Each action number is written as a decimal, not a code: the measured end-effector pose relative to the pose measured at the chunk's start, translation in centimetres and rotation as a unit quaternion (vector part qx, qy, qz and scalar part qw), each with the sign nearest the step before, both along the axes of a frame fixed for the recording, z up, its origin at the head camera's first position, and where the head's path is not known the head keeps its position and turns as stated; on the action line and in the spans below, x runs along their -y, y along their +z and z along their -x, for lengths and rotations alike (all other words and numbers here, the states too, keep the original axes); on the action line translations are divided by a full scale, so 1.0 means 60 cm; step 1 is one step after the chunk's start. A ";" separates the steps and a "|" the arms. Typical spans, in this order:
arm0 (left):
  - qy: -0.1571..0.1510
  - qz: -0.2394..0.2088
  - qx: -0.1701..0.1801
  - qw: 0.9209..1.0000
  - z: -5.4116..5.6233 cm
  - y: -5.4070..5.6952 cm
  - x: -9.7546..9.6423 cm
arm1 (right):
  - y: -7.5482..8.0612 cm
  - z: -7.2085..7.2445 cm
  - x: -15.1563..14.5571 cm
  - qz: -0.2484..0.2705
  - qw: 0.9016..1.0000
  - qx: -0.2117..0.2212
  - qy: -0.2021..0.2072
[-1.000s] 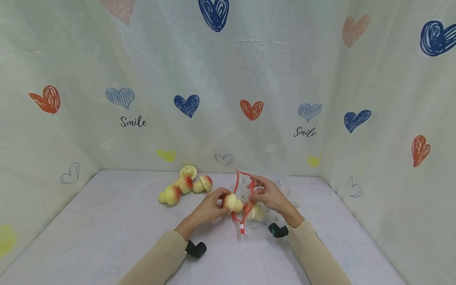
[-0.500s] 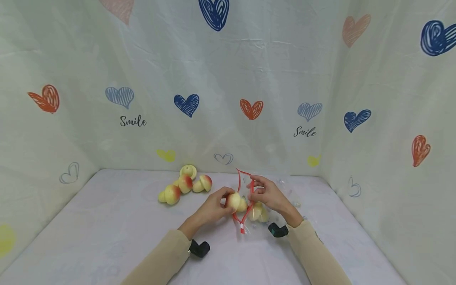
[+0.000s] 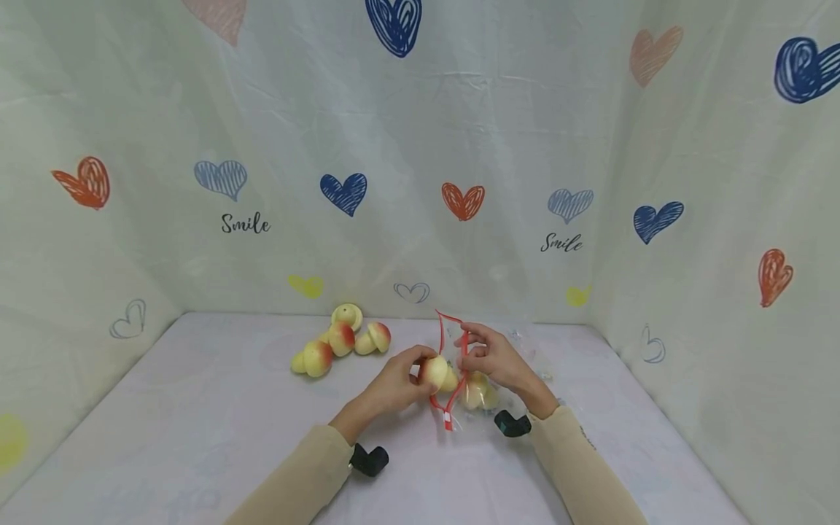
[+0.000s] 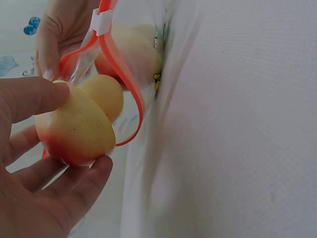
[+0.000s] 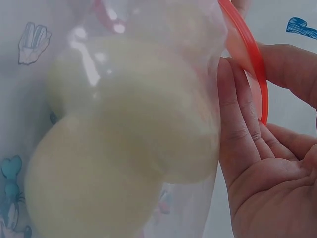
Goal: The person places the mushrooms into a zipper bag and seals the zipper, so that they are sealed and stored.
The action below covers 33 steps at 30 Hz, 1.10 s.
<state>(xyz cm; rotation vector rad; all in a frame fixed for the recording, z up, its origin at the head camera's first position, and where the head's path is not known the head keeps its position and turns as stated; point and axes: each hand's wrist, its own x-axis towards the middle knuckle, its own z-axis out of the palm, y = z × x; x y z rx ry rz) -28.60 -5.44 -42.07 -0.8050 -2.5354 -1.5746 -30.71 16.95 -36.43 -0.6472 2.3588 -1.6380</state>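
Observation:
My left hand (image 3: 397, 383) grips a yellow mushroom-shaped toy (image 4: 77, 126) by its red-tinged cap, thumb on top and fingertips beneath. The toy's stem points into the mouth of a clear zip bag (image 3: 465, 346) with a red zip edge. My right hand (image 3: 495, 357) pinches that red edge at the bag's far side and keeps the mouth spread. Inside the bag lies another mushroom toy (image 5: 89, 173), seen through the plastic. A white slider (image 4: 101, 22) sits at the near end of the zip.
Several more mushroom toys (image 3: 315, 359) lie grouped on the white-covered table (image 3: 197, 423), left of the hands toward the back. Behind the table hangs a pale curtain (image 3: 407, 131) printed with hearts. Both wrists carry small black cameras (image 3: 370, 461).
My left hand has moved a little to the right, bringing its mushroom toy further into the bag's mouth. The toy in the bag sits slightly further right. My right hand has stayed in place.

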 end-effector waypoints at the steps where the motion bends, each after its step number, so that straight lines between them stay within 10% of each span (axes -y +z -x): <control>1: 0.001 0.003 -0.001 1.000 -0.001 0.001 0.000 | 0.000 0.000 0.000 0.001 1.000 -0.001 0.000; 23: 0.011 0.006 -0.005 1.000 0.000 -0.016 -0.010 | -0.001 0.003 -0.001 0.008 1.000 0.008 0.010; 33: 0.005 0.005 -0.023 1.000 0.002 -0.023 -0.019 | -0.043 0.035 -0.009 0.012 1.000 -0.008 0.001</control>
